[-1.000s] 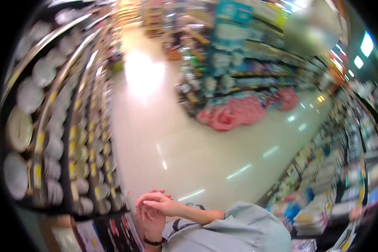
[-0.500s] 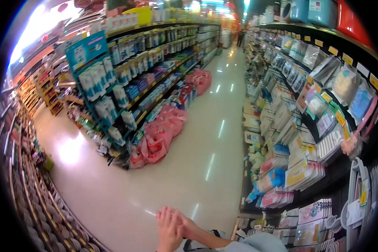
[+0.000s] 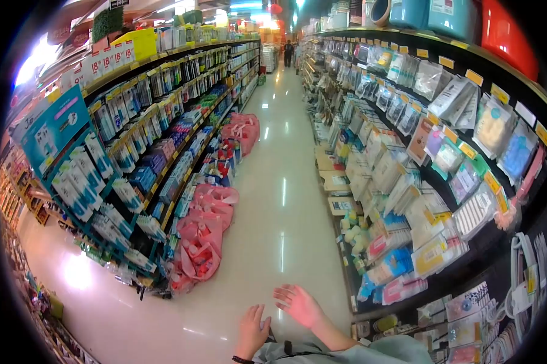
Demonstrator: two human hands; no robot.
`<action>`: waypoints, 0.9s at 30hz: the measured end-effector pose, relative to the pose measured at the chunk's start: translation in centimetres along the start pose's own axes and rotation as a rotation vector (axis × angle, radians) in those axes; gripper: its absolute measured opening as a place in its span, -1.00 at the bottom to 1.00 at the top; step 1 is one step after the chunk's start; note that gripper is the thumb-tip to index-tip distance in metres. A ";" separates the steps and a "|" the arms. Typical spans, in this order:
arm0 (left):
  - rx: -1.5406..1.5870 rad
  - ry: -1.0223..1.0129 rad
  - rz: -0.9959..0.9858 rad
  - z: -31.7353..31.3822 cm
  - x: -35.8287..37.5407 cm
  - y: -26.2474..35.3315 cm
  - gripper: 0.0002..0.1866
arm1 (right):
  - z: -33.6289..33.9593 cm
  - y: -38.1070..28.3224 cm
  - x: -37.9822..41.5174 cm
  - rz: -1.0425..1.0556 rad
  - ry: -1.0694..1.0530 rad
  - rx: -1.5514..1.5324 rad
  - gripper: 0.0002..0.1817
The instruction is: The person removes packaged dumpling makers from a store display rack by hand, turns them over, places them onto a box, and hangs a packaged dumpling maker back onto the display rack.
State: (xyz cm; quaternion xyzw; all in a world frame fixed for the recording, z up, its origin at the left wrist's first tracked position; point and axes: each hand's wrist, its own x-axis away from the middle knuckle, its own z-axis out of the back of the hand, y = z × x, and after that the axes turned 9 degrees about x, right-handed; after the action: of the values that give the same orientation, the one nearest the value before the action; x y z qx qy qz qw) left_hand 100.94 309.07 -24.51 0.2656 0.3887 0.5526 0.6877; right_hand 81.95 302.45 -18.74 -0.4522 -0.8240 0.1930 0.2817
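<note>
Near the bottom of the view, my left hand (image 3: 253,330) is raised with its fingers apart, a dark band at its wrist. Just right of it and a little higher, my right hand (image 3: 299,306) is stretched out with spread fingers. The two hands are apart, and neither holds or touches any goods. Below them shows light grey clothing (image 3: 310,350). Closest on the left are pink plastic bags (image 3: 199,246) with packaged items inside, standing on the floor along the shelf. To the right hang packets (image 3: 401,288) on the lower rack.
A shiny tiled aisle (image 3: 284,206) runs ahead between two long shelves. On the left shelf's end stands a teal display rack (image 3: 85,176) of packaged items. Hanging packs (image 3: 492,127) and white hangers (image 3: 521,285) line the right side. Far down the aisle stands a person (image 3: 288,54).
My hands were clasped together and are now separated, fingers opened. The view has shifted forward and turned left to right, so the aisle lies straighter ahead and the pink bags appear nearer.
</note>
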 end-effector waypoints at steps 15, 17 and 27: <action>0.030 -0.172 -0.122 2.3 -24.3 -7.9 -0.48 | 1.2 -5.5 -22.3 -0.037 0.052 -0.210 -0.56; 0.007 -0.209 -0.110 1.9 -27.5 -9.0 -0.48 | 2.9 -6.9 -26.6 -0.040 0.052 -0.275 -0.58; 0.015 -0.346 -0.063 0.8 -49.0 -11.8 -0.43 | 3.4 -22.1 -44.4 0.047 0.031 -0.312 -0.62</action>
State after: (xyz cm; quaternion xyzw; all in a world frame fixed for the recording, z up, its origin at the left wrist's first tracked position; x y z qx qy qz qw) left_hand 103.86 258.80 -21.63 0.3493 0.2767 0.4740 0.7594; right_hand 84.87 252.94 -21.54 -0.5127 -0.8287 0.0622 0.2158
